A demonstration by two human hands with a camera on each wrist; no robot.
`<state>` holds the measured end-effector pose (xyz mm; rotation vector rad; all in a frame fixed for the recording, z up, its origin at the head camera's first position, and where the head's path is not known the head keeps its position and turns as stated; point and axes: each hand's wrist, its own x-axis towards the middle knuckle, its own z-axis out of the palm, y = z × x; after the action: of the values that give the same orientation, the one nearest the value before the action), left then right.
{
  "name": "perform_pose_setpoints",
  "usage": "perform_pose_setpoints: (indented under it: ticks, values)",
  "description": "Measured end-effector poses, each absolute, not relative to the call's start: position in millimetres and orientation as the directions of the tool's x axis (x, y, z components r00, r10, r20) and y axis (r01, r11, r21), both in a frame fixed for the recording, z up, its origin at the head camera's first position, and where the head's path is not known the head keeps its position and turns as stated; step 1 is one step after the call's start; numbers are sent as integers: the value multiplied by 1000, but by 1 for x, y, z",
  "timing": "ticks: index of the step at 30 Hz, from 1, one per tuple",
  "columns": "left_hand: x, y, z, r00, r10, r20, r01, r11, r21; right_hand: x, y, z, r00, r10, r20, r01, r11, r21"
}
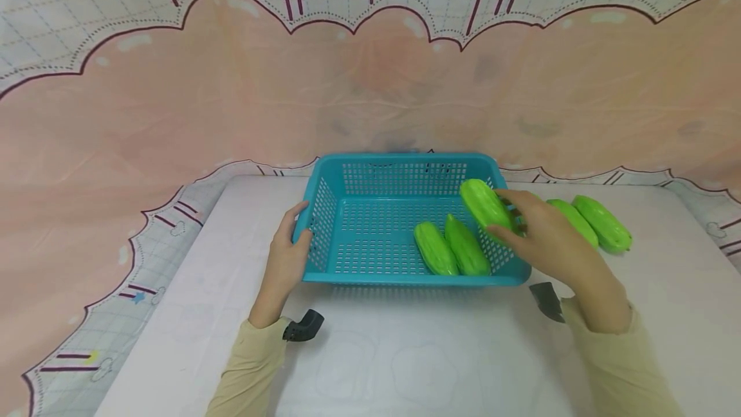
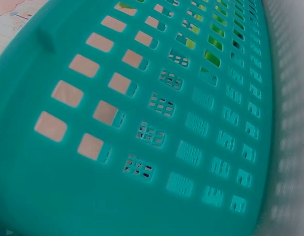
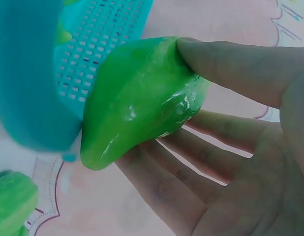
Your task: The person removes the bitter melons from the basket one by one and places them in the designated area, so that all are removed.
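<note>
Right wrist view is showing the right hand [image 3: 260, 162] pinching a glossy green vegetable [image 3: 142, 98], its thumb pressing one side and its fingers supporting the other, probably because the smooth, bulky shape is demanding a wide grasp. Head view is putting that vegetable above the right end of a blue basket [image 1: 399, 280]; whether it is touching the rim, I cannot tell. At the opposite end the left hand [image 1: 287, 250] is gripping the rim, perhaps bracing it against sliding, though some fingertips are hiding and the left wrist view is showing only perforated wall. Inside, a left vegetable [image 1: 435, 248] and a right vegetable [image 1: 466, 246] are lying side by side, presumably where the right hand is reaching most easily. Beyond that hand, a nearer vegetable [image 1: 576, 221], partly covered, and a farther vegetable [image 1: 602, 224] are lying on the white table [image 1: 173, 314]. Both sleeves [image 1: 249, 365] [image 1: 619, 359] are running out of frame.
</note>
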<state>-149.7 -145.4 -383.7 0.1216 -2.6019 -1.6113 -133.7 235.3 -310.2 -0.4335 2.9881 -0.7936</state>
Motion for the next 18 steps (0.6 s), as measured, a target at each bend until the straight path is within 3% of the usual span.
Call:
perform_pose_setpoints:
  ticks: [18]
  values:
    - [-149,-145,-385,-993,-113,23,-29,440,898,-125,254,-307,-965,-257,62,-253,833,-492]
